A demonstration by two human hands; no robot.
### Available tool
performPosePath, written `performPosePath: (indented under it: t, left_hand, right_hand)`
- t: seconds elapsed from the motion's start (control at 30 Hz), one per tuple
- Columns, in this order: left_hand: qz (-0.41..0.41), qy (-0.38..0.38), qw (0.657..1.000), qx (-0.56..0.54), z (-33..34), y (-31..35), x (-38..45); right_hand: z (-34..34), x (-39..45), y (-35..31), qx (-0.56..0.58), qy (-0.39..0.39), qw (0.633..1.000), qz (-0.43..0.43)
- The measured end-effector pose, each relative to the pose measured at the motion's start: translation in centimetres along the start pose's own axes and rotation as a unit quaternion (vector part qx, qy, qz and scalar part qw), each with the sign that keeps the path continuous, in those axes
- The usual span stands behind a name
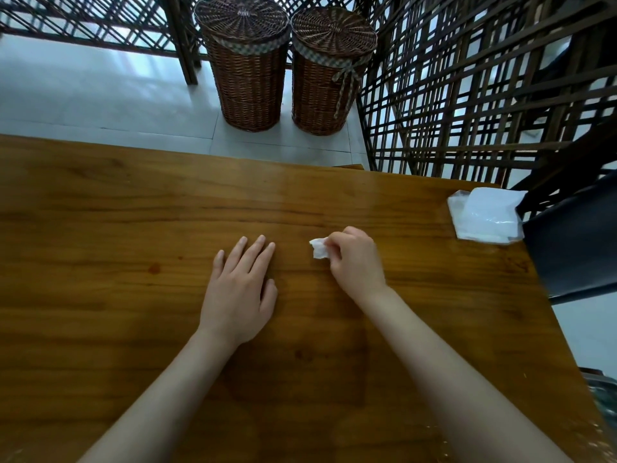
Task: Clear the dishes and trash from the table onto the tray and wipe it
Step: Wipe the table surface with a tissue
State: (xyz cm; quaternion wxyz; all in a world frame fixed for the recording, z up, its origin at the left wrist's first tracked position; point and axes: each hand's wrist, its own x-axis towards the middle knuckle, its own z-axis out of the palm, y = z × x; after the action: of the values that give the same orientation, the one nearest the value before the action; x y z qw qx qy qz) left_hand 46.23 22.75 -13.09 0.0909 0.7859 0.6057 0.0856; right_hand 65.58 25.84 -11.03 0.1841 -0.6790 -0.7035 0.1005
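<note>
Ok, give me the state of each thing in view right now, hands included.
left hand: open, flat on the table
right hand: fingers curled, pinching the tissue wad
tissue wad: crumpled, held at the table surface
tissue pack: lying flat at the table's right edge
left basket: lid on, upright on the floor
right basket: lid on, upright
table: reddish spot left of the left hand

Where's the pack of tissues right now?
In the head view, the pack of tissues lies at the table's far right corner, beside the dark chair, beyond the right hand.
</note>
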Motion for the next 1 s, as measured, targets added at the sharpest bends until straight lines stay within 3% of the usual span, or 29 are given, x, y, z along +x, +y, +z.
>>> performPosePath:
  t: [0.23, 0.43, 0.6, 0.77, 0.93, 1.0]
  left_hand:
    - [0.009, 0.009, 1.0, -0.009, -0.1, 0.0, 0.2]
    - [0.009, 0.01, 1.0, -0.01, 0.0, -0.3, 0.1]
    - [0.01, 0.011, 1.0, -0.015, 0.0, 0.1, 0.1]
    - [0.011, 0.021, 1.0, -0.012, 0.1, -0.2, 0.0]
    - [0.016, 0.022, 1.0, -0.011, 0.2, 0.0, 0.2]
    - [0.011, 0.019, 1.0, -0.007, 0.1, 0.0, 0.2]
  right_hand:
    - [-2.6, 0.7, 5.0, -0.044, 0.063, 0.99, 0.116]
    - [-2.4, -0.5, 4.4, -0.046, 0.029, 0.997, 0.054]
    - [-3.0, 0.1, 5.6, -0.04, 0.088, 0.978, 0.185]
    - [-1.3, -2.1, 2.2, -0.009, 0.039, 0.995, 0.088]
    - [-1.6, -1.4, 2.3, 0.012, 0.071, 0.98, 0.186]
    - [-1.4, -1.9, 1.2, 0.024, 0.04, 0.985, 0.167]
